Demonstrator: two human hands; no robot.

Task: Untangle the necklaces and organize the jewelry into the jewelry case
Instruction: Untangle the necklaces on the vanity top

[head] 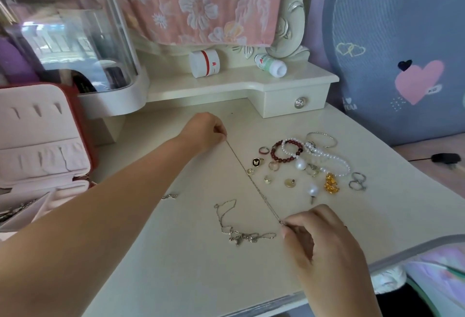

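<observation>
A thin silver necklace chain [254, 182] is stretched straight across the cream dressing table. My left hand [205, 130] pinches its far end and my right hand [314, 236] pinches its near end. A second silver necklace [239, 231] lies in a loose tangle just left of my right hand. The open jewelry case [42, 140], pink inside with a red shell, stands at the left edge. A pile of loose jewelry sits to the right of the chain: a dark red bead bracelet [283, 151], pearl strands [329, 163], a gold charm [331, 183] and several rings.
A small silver piece [169, 196] lies alone left of the tangle. Two white jars [205, 63] [271, 65] lie on the raised shelf above a small drawer [300, 102]. A clear-domed cosmetics organizer [75, 39] stands at the back left. The table's front edge [327, 294] is near my right wrist.
</observation>
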